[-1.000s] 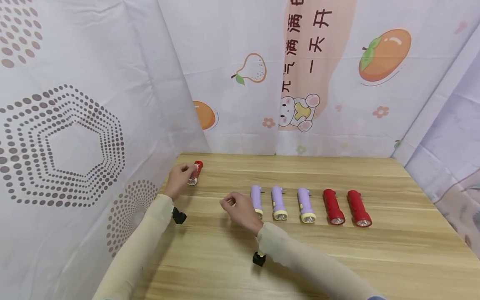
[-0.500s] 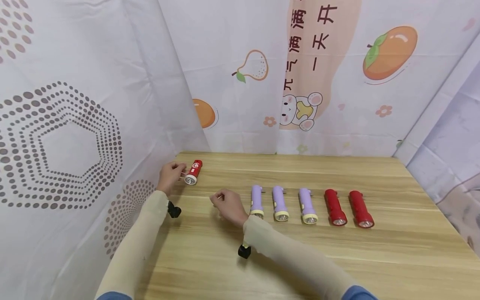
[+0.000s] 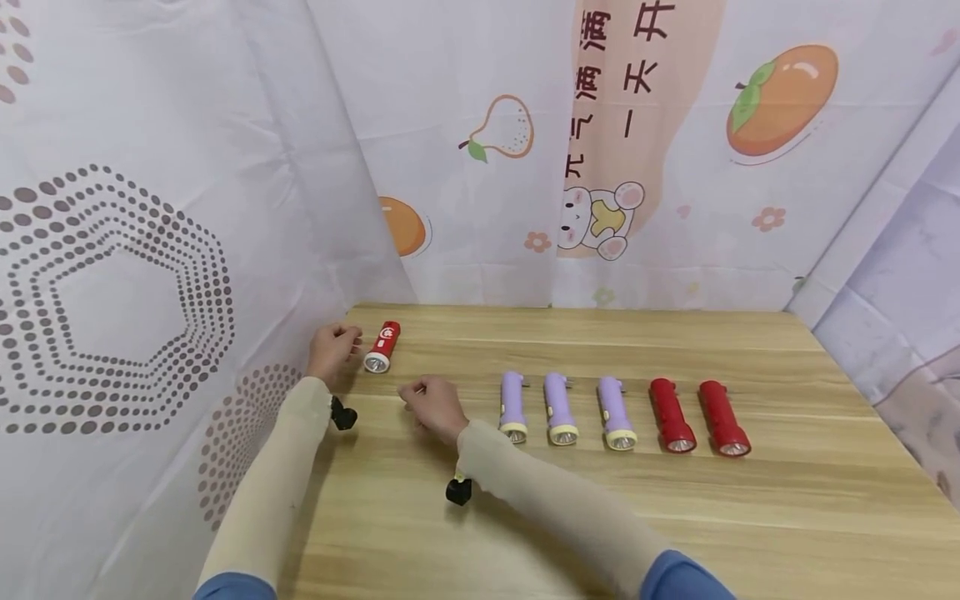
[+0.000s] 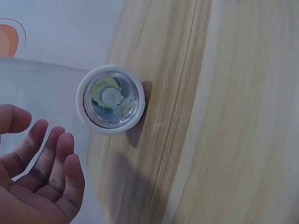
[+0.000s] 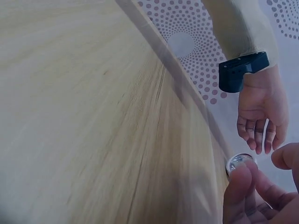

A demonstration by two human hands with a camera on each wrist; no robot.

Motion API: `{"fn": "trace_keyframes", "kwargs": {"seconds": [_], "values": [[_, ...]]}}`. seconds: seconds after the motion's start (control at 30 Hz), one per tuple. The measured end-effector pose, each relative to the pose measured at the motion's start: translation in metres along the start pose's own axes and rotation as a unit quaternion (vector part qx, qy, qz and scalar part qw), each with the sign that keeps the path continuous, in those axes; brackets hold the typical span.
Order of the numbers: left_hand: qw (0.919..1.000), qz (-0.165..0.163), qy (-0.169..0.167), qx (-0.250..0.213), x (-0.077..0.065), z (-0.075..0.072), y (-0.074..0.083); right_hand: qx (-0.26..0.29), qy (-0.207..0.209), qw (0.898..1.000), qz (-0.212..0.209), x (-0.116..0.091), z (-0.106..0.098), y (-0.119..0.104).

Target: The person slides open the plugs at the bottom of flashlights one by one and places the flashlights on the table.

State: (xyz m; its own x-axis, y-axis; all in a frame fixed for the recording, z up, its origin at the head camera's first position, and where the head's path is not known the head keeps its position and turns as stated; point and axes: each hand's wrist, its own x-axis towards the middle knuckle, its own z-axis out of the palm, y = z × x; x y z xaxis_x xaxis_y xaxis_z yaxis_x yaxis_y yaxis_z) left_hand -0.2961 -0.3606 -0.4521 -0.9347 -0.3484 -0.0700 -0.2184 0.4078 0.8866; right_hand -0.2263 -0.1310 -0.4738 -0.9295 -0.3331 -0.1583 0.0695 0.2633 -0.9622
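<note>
A red flashlight with a white rim (image 3: 384, 346) lies at the far left of the table, its lens (image 4: 111, 99) facing the left wrist camera. Just left of it, and apart from it, is my left hand (image 3: 332, 352), its fingers loosely bent around nothing. My right hand (image 3: 435, 406) hovers over the table between that flashlight and the row of others, also holding nothing. In the right wrist view its fingertips partly cover the flashlight's lens (image 5: 235, 159).
To the right stands a row of lying flashlights: three purple ones with yellow rims, the middle one (image 3: 558, 404) among them, then two red ones (image 3: 670, 412). Patterned curtains (image 3: 465, 225) border the wooden table (image 3: 600, 517) at the back and left.
My left hand has let go of the red-and-white flashlight and drawn off to the left. My right hand has moved left, away from the nearest purple flashlight.
</note>
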Motion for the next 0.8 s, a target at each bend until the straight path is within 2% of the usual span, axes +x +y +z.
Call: {"fn": "trace_keyframes", "kwargs": {"seconds": [0.13,0.5,0.6,0.8], "values": [[0.9999,-0.017,-0.001,0.003,0.007,-0.001,-0.003,0.006,0.009,1.000,0.016,0.009,0.011,-0.001],[0.9996,-0.023,-0.013,0.001,0.023,0.008,-0.003,0.003,0.060,0.997,0.046,0.037,0.024,-0.004],[0.9995,-0.024,-0.019,0.004,0.028,0.009,-0.004,0.014,0.062,0.996,0.064,0.044,0.028,-0.005],[0.9988,-0.024,-0.033,0.028,0.037,0.009,-0.013,0.029,0.067,0.995,0.072,0.055,0.035,-0.004]]}}
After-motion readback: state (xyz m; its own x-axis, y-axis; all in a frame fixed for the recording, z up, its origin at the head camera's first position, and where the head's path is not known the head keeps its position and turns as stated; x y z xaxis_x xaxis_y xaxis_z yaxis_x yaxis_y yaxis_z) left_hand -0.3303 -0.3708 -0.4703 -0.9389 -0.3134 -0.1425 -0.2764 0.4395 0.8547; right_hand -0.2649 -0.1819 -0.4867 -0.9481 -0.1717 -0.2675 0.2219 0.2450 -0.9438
